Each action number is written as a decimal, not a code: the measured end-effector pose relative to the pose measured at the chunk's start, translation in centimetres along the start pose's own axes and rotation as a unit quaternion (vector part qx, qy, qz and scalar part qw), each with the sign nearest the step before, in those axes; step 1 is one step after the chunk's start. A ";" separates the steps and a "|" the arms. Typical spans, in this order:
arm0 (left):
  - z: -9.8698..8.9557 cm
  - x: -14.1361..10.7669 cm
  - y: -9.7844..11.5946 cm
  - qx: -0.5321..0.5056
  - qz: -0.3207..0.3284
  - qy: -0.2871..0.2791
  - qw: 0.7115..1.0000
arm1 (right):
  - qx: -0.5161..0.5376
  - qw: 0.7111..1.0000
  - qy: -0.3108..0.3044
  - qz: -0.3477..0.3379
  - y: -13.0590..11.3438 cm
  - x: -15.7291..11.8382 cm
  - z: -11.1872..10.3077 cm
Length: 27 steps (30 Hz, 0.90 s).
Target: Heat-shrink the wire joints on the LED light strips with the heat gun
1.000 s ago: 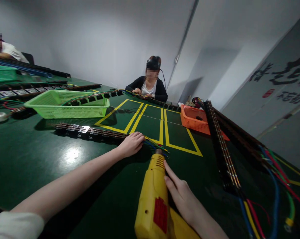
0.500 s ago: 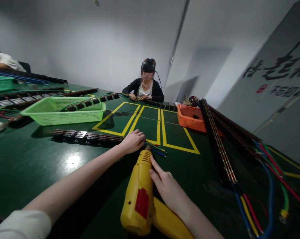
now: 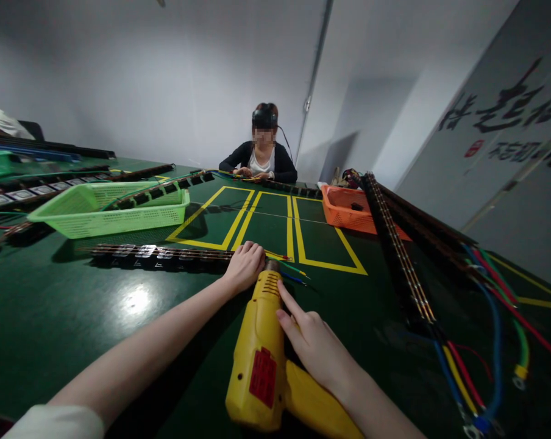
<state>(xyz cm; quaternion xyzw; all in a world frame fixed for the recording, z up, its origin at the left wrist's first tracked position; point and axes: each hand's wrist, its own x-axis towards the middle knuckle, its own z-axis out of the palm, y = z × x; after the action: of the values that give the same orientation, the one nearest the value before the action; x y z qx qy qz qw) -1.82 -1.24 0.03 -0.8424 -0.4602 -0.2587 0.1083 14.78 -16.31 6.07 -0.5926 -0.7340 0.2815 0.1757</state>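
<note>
My right hand (image 3: 319,344) is wrapped round a yellow heat gun (image 3: 257,353), its index finger stretched along the barrel. The nozzle points away from me, close beside the fingers of my left hand (image 3: 248,265). That hand is closed on the right end of a black strip assembly (image 3: 166,257) with copper-coloured rods, which lies on the green table (image 3: 120,329). Red, yellow, green and blue wires (image 3: 294,277) stick out to the right past my left hand. Its fingertips are partly hidden.
A green basket (image 3: 115,228) holding a strip stands at the left, an orange basket (image 3: 348,222) at the right. Long wired strips (image 3: 401,262) lie on the right. Across the table sits a person (image 3: 261,158); another is at the far left.
The view has shifted slightly. The heat gun's nozzle is a little nearer my left hand, and the wire ends beyond it have moved slightly. Both hands keep their holds.
</note>
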 end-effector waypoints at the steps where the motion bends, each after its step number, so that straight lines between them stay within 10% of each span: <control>1: 0.0 0.0 0.0 -0.001 0.000 -0.001 1.000 | -0.003 1.000 0.001 -0.001 0.0 0.0 0.0; 27: -0.2 -0.3 -0.3 -0.064 0.002 0.034 0.997 | 0.017 0.995 0.053 0.083 3.9 -0.7 -1.7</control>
<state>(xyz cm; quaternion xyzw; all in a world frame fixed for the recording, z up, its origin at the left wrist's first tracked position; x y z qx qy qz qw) -2.26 -1.34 0.05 -0.8393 -0.4370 -0.3158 0.0699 18.95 -16.05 5.09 -0.6628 -0.6669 0.2755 0.2003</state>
